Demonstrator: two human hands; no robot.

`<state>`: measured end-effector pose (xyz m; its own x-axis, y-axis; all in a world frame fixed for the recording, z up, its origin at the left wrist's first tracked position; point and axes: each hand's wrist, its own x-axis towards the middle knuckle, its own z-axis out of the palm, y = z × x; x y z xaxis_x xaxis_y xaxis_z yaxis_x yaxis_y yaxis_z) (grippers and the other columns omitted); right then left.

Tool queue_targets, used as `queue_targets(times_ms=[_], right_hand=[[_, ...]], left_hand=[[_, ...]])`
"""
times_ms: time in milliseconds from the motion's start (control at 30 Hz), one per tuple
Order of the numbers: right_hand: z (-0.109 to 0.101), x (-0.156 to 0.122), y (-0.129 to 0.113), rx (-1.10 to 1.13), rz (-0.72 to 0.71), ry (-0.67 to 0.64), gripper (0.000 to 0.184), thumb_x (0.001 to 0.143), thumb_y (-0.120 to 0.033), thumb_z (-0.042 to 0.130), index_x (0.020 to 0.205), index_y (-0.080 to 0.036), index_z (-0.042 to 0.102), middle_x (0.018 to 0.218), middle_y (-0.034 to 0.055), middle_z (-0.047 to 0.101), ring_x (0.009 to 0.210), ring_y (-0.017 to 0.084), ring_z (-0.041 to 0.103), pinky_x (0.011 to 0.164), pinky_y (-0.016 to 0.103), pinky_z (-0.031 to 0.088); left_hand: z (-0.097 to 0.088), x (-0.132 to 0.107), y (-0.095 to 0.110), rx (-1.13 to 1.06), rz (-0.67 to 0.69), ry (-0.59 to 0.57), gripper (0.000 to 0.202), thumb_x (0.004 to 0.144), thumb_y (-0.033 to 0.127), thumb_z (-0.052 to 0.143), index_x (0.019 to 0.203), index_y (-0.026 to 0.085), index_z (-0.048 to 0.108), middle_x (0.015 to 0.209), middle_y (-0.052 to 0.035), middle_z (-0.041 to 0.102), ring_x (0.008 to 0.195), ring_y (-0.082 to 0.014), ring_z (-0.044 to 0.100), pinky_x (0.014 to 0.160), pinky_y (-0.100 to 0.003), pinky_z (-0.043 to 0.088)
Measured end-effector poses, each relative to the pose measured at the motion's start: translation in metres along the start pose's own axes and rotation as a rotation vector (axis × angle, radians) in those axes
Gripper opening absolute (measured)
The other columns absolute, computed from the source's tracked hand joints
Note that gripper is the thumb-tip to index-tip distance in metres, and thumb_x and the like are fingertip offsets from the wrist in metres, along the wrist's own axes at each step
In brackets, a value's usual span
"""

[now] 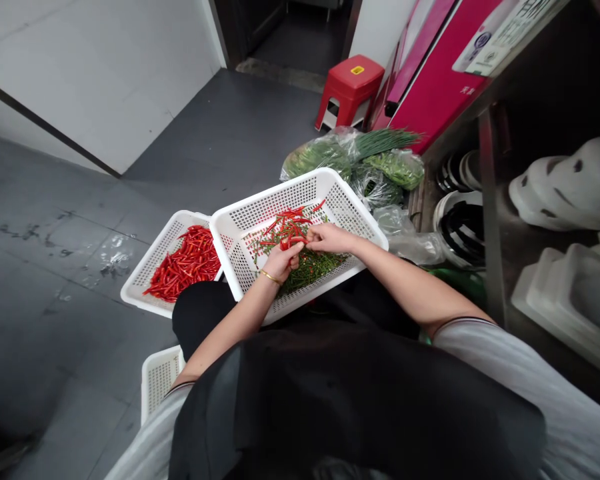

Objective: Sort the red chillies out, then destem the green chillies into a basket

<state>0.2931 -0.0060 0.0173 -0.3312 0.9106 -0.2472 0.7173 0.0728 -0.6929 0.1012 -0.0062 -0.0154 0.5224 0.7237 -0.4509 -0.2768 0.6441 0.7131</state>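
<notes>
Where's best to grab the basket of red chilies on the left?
Probably by the rim of the left basket, coming from the left: that end is exposed, while its right end is hidden by the larger basket and the person's knee.

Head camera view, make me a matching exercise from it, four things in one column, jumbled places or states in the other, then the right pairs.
Things
1. heaped red chilies
2. green stems
3. red stool
4. left hand

Places or states
A. beside the pink unit
B. gripping a few chilies
C. in the white basket on the left
D. piled in the white basket under the hands

Right pairs: 1-C, 2-D, 3-A, 4-B.
</notes>
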Motion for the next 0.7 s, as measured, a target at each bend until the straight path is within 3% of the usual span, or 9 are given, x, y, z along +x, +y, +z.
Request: queue_targets(times_ms=[67,200,267,333,400,467,567,633,700], right_hand=[[0.013,0.000,-0.012,0.116,-0.052,0.041,0.015,0.082,-0.030,0.058,0.075,-0.017,0.058,0.061,-0.0029,0.062,0.058,0.011,0.057,0.060,0.021,0.040],[0.047,-0.003,-0.024,0.207,0.097,0.130,0.032,0.092,-0.037,0.049,0.070,-0.017,0.060,0.050,-0.0037,0.055,0.049,0.010,0.053,0.055,0.021,0.038],[0.059,-0.009,-0.029,0.117,0.087,0.161,0.037,0.095,-0.035,0.045,0.066,-0.017,0.059,0.051,-0.0020,0.055,0.051,0.010,0.052,0.056,0.022,0.036],[0.065,-0.018,-0.033,-0.009,-0.057,0.180,0.036,0.096,-0.031,0.044,0.066,-0.017,0.058,0.059,0.0006,0.059,0.058,0.011,0.053,0.060,0.023,0.035],[0.063,-0.025,-0.035,-0.113,-0.234,0.123,0.033,0.096,-0.031,0.044,0.070,-0.017,0.059,0.069,0.0023,0.062,0.065,0.012,0.054,0.062,0.023,0.034],[0.054,-0.026,-0.030,-0.188,-0.306,-0.014,0.033,0.097,-0.033,0.044,0.074,-0.018,0.062,0.072,0.0023,0.063,0.067,0.013,0.055,0.063,0.023,0.034],[0.033,-0.013,-0.009,-0.353,-0.121,-0.200,0.032,0.096,-0.037,0.045,0.087,-0.017,0.069,0.082,0.0051,0.066,0.073,0.015,0.059,0.067,0.024,0.038],[0.025,0.001,0.010,-0.489,0.036,-0.248,0.033,0.091,-0.041,0.053,0.109,-0.018,0.069,0.107,0.0109,0.065,0.088,0.020,0.062,0.073,0.027,0.042],[0.025,0.012,0.028,-0.589,0.064,-0.279,0.045,0.087,-0.043,0.060,0.127,-0.023,0.062,0.132,0.0135,0.055,0.107,0.025,0.060,0.081,0.029,0.044]], left_hand=[[0.006,0.003,-0.003,-0.031,0.104,0.036,0.046,0.057,0.039,0.085,0.085,0.015,0.059,0.046,0.0101,0.040,0.036,-0.0029,0.032,0.038,-0.018,0.021],[0.004,0.005,-0.002,-0.065,0.287,0.192,0.044,0.058,0.042,0.084,0.077,0.016,0.054,0.046,0.0077,0.046,0.037,-0.0049,0.039,0.037,-0.018,0.023],[-0.002,0.001,0.000,-0.056,0.299,0.217,0.043,0.059,0.042,0.083,0.075,0.015,0.054,0.046,0.0070,0.047,0.037,-0.0051,0.040,0.037,-0.018,0.024],[-0.008,-0.004,0.002,-0.047,0.192,0.159,0.041,0.060,0.042,0.083,0.071,0.014,0.055,0.044,0.0069,0.045,0.036,-0.0044,0.037,0.035,-0.017,0.021],[-0.014,-0.008,0.004,-0.042,0.009,0.055,0.040,0.060,0.039,0.084,0.068,0.013,0.055,0.043,0.0066,0.043,0.034,-0.0037,0.034,0.034,-0.017,0.018],[-0.020,-0.007,0.008,-0.063,-0.120,-0.006,0.037,0.061,0.036,0.083,0.067,0.012,0.056,0.043,0.0067,0.041,0.033,-0.0029,0.032,0.034,-0.017,0.016],[-0.032,0.000,0.018,-0.189,-0.115,0.054,0.030,0.069,0.032,0.077,0.064,0.013,0.053,0.046,0.0054,0.043,0.036,-0.0033,0.036,0.035,-0.016,0.023],[-0.042,0.006,0.026,-0.251,-0.083,0.130,0.027,0.074,0.029,0.070,0.062,0.014,0.051,0.050,0.0027,0.049,0.043,-0.0066,0.048,0.039,-0.017,0.032],[-0.051,0.010,0.031,-0.261,-0.065,0.173,0.017,0.076,0.023,0.065,0.067,0.014,0.055,0.057,-0.0002,0.057,0.055,-0.0114,0.060,0.047,-0.020,0.042]])
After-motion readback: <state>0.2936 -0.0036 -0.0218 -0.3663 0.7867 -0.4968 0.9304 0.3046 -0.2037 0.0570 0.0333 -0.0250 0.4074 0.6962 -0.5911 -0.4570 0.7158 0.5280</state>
